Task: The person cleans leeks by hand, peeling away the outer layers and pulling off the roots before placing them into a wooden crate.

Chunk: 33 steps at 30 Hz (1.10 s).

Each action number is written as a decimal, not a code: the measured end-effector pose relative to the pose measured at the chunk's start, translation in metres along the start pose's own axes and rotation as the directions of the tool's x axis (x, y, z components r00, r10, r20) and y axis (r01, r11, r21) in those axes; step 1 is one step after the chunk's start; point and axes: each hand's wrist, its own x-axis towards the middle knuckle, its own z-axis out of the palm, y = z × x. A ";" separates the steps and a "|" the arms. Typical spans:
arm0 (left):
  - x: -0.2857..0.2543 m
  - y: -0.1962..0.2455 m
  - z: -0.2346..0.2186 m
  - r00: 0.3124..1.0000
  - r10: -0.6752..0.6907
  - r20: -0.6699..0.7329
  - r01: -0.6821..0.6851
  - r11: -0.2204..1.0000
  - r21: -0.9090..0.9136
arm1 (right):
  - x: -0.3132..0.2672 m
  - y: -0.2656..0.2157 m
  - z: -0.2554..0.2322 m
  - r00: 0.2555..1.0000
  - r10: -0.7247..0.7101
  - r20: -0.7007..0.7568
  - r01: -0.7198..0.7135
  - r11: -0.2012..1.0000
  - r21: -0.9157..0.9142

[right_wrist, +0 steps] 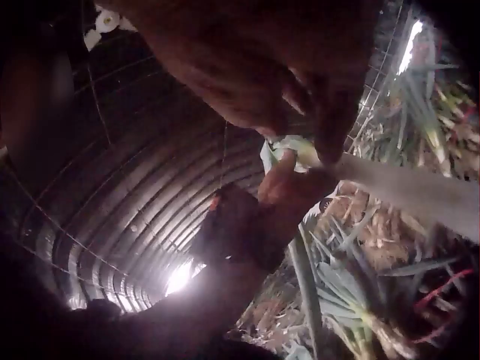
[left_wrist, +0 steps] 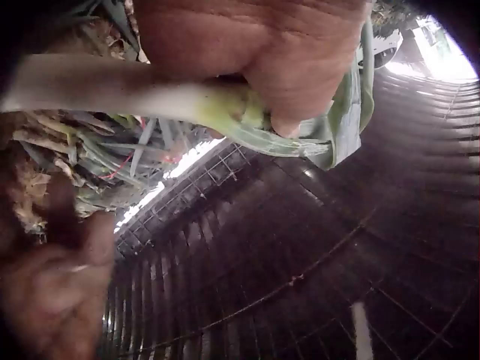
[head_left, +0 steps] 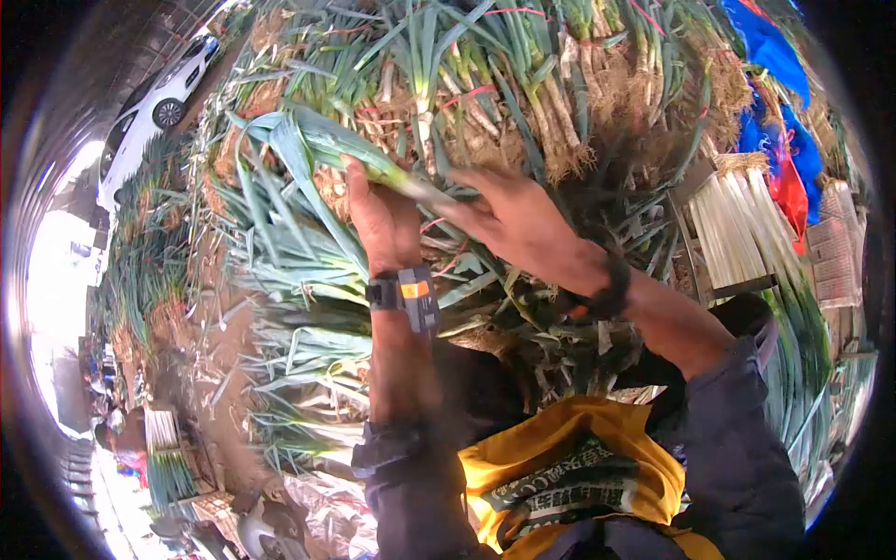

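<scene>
A leek [head_left: 331, 140] with broad green leaves and a white stalk is held up in my left hand [head_left: 383, 215]. The fingers of that hand [left_wrist: 255, 37] grip it where green turns to white, as the left wrist view shows. My right hand [head_left: 523, 219], blurred, is at the white stalk [left_wrist: 105, 82], overlapping it in the head view. In the left wrist view the right hand [left_wrist: 56, 292] appears below the stalk, fingers apart. The right wrist view has its fingers [right_wrist: 330, 127] loosely bent close to the leek's green part [right_wrist: 304, 150].
Bundles of leeks [head_left: 560, 103] with red ties and rooty ends cover the ground ahead. To the right, cleaned leeks [head_left: 737, 229] lie stacked in a rack beside blue and red bags [head_left: 784, 140]. A white car [head_left: 149, 121] stands at the far left, beyond more leeks [head_left: 140, 280].
</scene>
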 end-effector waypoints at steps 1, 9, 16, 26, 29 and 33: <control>-0.002 -0.004 0.006 1.000 0.025 -0.006 -0.025 1.000 0.018 | 0.016 0.001 0.004 0.998 -0.020 -0.054 0.019 1.000 -0.016; -0.013 -0.016 0.019 0.987 -0.139 0.084 0.140 0.990 0.000 | 0.090 0.008 0.038 1.000 -0.019 -0.025 0.015 0.990 -0.138; -0.007 -0.014 0.003 0.999 -0.029 -0.039 0.030 0.999 0.029 | 0.083 0.075 0.060 0.958 0.283 -0.041 -0.278 0.955 0.107; 0.002 0.046 -0.028 0.993 0.096 0.068 -0.077 0.968 -0.238 | -0.071 0.188 -0.043 0.690 0.687 0.228 -0.594 0.718 -0.363; -0.004 0.052 -0.020 0.994 0.072 0.085 -0.051 0.973 -0.225 | -0.095 0.182 -0.046 0.681 0.683 0.264 -0.556 0.717 -0.421; 0.003 0.039 -0.021 0.982 -0.047 0.181 0.090 0.968 -0.235 | -0.049 0.097 -0.040 0.963 0.258 0.070 -0.251 0.963 -0.101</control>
